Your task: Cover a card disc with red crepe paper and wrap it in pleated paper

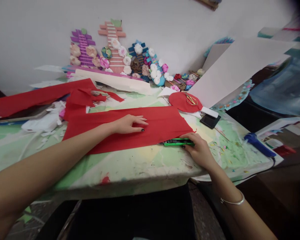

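A long piece of red cloth (130, 140) lies flat across the table. My left hand (130, 124) rests palm down on it, fingers stretched out and slightly apart, holding nothing. At the cloth's right front corner, my right hand (197, 148) is closed around a slim green and black tool (176, 143) that looks like a stapler. The tool lies low against the table beside the cloth's edge, and the fingers partly hide its right end. Beyond the cloth, gold-handled scissors (191, 100) lie on a round red piece (176, 100).
A patterned green tablecloth (140, 163) covers the table. More red cloth (40, 95) and paper scraps are at left. Paper-flower decorations (112, 56) lean on the wall. A black pad (210, 120), a blue glue gun (260, 144) and a large white board (230, 73) are at right.
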The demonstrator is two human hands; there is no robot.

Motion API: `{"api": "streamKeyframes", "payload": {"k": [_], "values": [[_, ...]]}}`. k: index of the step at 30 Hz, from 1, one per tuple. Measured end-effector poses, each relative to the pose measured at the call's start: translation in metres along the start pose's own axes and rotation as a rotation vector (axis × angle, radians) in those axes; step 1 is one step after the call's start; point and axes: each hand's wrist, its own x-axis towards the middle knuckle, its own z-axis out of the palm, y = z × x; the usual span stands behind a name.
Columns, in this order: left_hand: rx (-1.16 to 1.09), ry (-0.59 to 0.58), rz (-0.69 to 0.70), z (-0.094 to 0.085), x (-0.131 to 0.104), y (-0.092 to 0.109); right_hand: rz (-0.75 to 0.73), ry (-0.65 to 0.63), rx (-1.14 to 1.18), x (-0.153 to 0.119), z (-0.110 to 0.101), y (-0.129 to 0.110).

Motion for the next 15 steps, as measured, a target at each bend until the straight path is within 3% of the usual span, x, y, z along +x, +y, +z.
{"api": "streamKeyframes", "payload": {"k": [4, 15], "values": [[0.091, -0.056, -0.006, 0.002, -0.011, -0.008, -0.022, -0.009, -0.008, 0.004, 0.003, -0.003], [0.077, -0.041, 0.006, 0.006, -0.01, -0.015, 0.016, -0.02, -0.041, -0.01, -0.008, 0.006]]}}
